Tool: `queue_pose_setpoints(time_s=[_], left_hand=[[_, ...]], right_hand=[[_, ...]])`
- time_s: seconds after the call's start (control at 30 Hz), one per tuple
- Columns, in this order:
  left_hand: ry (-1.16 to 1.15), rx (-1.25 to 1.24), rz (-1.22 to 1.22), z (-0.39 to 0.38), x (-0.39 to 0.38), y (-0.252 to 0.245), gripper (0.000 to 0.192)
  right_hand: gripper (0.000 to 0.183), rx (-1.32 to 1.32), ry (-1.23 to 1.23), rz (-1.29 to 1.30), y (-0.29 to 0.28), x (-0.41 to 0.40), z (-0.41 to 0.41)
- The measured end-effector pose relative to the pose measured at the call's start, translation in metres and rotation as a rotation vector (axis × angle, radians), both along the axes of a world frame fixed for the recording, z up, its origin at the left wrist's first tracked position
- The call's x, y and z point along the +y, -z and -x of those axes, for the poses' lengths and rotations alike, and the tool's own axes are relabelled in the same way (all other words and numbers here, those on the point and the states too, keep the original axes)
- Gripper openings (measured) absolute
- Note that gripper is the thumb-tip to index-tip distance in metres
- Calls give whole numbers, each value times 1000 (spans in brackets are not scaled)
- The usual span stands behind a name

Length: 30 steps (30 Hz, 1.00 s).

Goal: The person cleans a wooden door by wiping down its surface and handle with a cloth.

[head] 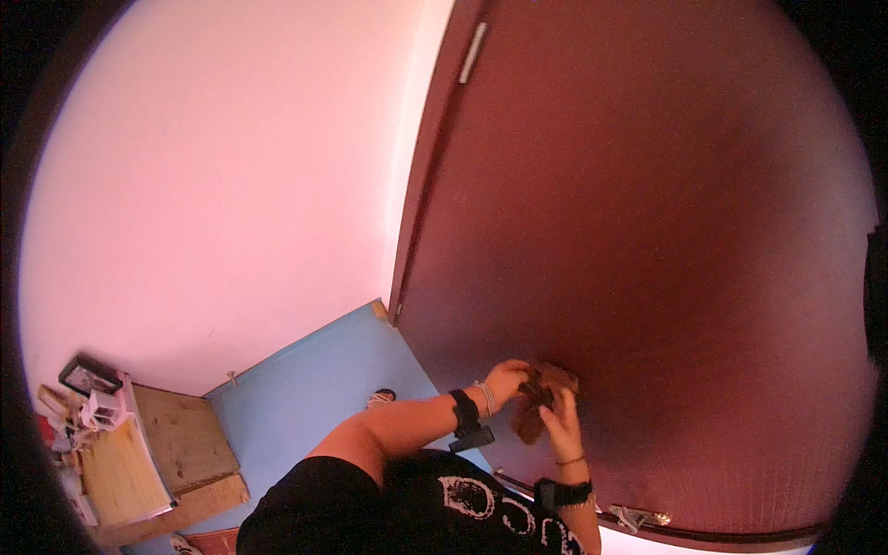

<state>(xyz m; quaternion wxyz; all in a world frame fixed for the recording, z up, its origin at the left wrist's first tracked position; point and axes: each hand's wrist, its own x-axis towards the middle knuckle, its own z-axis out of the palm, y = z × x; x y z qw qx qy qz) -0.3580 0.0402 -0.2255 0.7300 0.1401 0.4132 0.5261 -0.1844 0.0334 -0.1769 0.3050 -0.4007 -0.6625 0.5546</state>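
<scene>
A brown, soft-looking item (531, 422), blurred and hard to identify, is held between both hands in front of a dark red door (624, 243). My left hand (510, 378) grips its upper left part, where a darker piece shows near the fingers. On its right side, my right hand (563, 423) holds it with the thumb and fingers. Black bands are strapped around both wrists, and a small dark device (472, 438) is by the left one.
The door has a metal handle (638, 517) at the lower right and a hinge (473, 53) at the top. A pink wall (222, 194) meets the blue floor (298, 388). At the lower left, a wooden cabinet (184, 437) carries a dark-framed item (90, 374) and clutter. A door stop (233, 378) stands near the wall.
</scene>
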Motion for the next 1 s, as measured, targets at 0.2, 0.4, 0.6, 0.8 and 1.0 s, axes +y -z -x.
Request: queue_pose_setpoints(time_s=[0.2, 0.4, 0.6, 0.8, 1.0], left_hand=[[-166, -311, -126, 128, 38, 32, 37], [-526, 714, -594, 173, 61, -64, 50], [-886, 1094, -1160, 233, 108, -237, 62], [-920, 1218, -1323, 245, 141, -291, 60], [-757, 2067, -1116, 279, 197, -206, 48]], right_hand=[[81, -423, -315, -194, -22, 41, 130], [82, -261, -186, -527, -80, 59, 216], [68, -172, 208, -1292, -225, 108, 296], [55, -359, 488, -1614, -292, 131, 328], [42, -859, 510, -1606, -250, 150, 363]])
